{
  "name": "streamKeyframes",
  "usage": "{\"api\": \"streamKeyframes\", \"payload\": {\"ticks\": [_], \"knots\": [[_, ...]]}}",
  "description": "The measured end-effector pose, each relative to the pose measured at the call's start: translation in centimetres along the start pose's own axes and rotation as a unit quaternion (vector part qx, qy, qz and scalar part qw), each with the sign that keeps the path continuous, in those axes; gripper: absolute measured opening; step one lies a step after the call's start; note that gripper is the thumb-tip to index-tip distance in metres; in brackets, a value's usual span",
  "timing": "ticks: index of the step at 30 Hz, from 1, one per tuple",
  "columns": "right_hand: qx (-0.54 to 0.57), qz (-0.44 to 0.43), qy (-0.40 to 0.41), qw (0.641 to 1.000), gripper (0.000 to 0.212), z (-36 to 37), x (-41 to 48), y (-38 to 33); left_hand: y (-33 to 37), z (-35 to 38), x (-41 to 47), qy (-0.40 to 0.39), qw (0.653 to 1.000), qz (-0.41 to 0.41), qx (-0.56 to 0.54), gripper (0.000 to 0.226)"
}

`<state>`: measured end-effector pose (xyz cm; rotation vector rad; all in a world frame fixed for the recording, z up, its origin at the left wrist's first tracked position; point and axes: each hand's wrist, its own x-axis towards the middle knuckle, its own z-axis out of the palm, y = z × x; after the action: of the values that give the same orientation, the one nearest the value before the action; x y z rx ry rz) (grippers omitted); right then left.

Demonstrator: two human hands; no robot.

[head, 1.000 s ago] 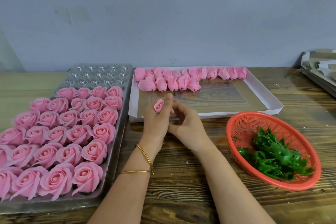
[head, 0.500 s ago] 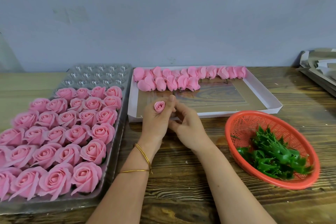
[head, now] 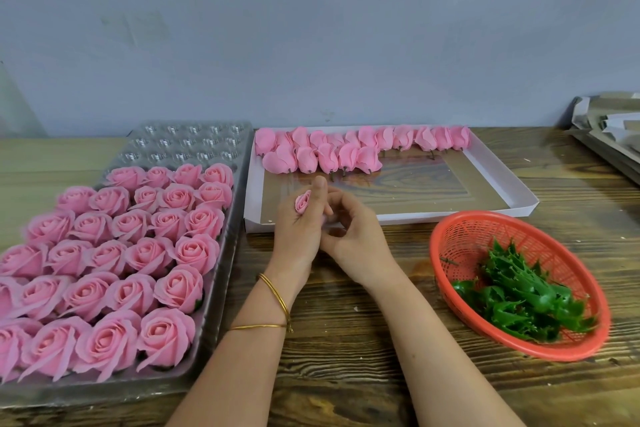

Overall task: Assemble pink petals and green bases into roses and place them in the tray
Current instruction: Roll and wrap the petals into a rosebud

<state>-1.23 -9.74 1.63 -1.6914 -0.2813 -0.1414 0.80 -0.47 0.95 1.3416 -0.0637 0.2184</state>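
Note:
My left hand (head: 298,229) holds a small pink rosebud (head: 302,202) between thumb and fingers, just in front of the white box. My right hand (head: 353,236) is curled against the left one, its fingertips at the underside of the bud; what they pinch is hidden. Finished pink roses (head: 138,253) fill most of the clear plastic tray (head: 221,274) on the left. Loose pink petal buds (head: 346,149) lie in rows at the back of the white box (head: 502,198). Green bases (head: 519,295) are heaped in the red basket (head: 450,239) on the right.
The tray's far rows of cups (head: 187,142) stand unfilled. A stack of grey cardboard trays (head: 609,128) lies at the far right edge. The wooden table (head: 346,340) runs to a grey wall behind.
The bud has turned slightly in my left hand and my right fingers have shifted under it. Both hands stay in the same spot.

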Motion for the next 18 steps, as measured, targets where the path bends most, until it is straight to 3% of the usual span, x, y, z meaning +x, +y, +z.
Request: {"api": "streamKeyframes", "payload": {"ticks": [9, 18], "knots": [[0.027, -0.002, -0.027, 0.999, 0.034, -0.16, 0.16, 0.23, 0.13, -0.36, -0.15, -0.024, 1.000, 0.013, 0.003, 0.025], [0.023, -0.012, -0.053, 0.998, 0.033, -0.37, 0.03, -0.36, 0.16, -0.29, 0.07, -0.020, 0.999, 0.030, 0.024, 0.025]]}}
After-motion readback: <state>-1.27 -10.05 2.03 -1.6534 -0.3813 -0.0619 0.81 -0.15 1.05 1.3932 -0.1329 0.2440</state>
